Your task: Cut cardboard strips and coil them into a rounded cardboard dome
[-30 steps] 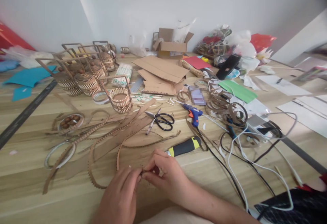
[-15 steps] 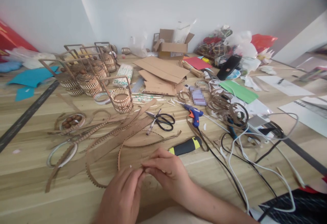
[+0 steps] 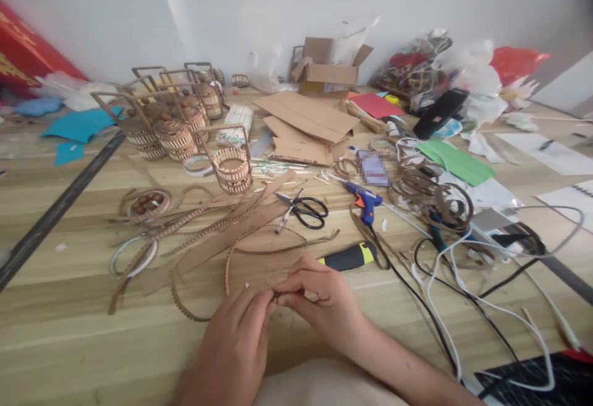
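– What is held nearest?
– A small dark piece (image 3: 277, 298), mostly hidden, is pinched over the desk (image 3: 69, 332) by the fingers of the left hand (image 3: 234, 341) and right hand (image 3: 327, 304), tips nearly meeting.
– And beyond?
– A toothed strip (image 3: 191, 315) is curved beside the left hand; a black-and-yellow tool (image 3: 349, 256) is laid past the right. Farther, scissors (image 3: 295, 203), a blue glue gun (image 3: 367, 199) and a handled basket (image 3: 234, 172) are noted.

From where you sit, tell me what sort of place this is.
Most likely an indoor craft workspace, though whether it is a home, studio or classroom I cannot tell. A blue glue gun, black-handled scissors and a cluster of small slatted baskets show it.
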`<state>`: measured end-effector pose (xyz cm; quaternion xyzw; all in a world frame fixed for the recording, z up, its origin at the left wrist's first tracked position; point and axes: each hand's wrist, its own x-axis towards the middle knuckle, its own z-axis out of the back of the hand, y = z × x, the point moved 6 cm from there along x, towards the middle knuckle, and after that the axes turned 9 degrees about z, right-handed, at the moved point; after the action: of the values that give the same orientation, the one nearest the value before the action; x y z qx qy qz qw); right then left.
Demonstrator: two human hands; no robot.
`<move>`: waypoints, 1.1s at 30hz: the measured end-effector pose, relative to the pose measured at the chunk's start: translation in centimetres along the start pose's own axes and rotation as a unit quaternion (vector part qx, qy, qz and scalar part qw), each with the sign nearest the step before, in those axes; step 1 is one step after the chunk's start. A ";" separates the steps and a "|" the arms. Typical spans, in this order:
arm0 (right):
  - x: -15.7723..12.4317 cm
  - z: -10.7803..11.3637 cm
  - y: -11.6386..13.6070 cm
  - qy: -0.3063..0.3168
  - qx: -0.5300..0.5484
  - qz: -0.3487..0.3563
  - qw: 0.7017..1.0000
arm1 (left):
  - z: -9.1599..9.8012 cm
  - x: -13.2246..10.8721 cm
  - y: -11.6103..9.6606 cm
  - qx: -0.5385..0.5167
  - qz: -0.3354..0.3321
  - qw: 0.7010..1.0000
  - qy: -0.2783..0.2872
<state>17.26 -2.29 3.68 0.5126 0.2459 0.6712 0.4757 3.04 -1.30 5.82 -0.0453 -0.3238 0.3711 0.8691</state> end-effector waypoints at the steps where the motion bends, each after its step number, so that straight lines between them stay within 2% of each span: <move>1: 0.1 0.1 0.1 0.003 -0.002 0.001 1.000 | 0.1 0.1 -0.1 -0.001 0.004 1.000 -0.001; 7: 0.3 0.9 0.7 0.010 -0.015 0.006 1.000 | 0.5 0.7 -0.6 -0.020 0.035 0.999 0.032; 14: 0.1 1.0 0.6 0.017 -0.023 -0.019 0.999 | 0.4 0.4 -0.8 -0.033 0.039 0.996 0.074; 21: 0.4 1.0 1.2 0.030 -0.034 -0.009 0.999 | 0.2 0.2 -1.0 -0.065 0.047 0.992 0.101; 25: 0.4 0.8 1.8 0.042 -0.059 0.022 0.997 | 0.3 0.2 -0.9 -0.111 0.077 0.983 0.122; 33: 0.0 0.2 2.6 0.095 -0.125 0.082 0.984 | -0.1 0.3 -0.2 -0.179 0.142 0.945 0.235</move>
<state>16.43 -3.37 5.84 0.4016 0.1611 0.7790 0.4538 3.41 -1.19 5.97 -0.3315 -0.1620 0.4052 0.8364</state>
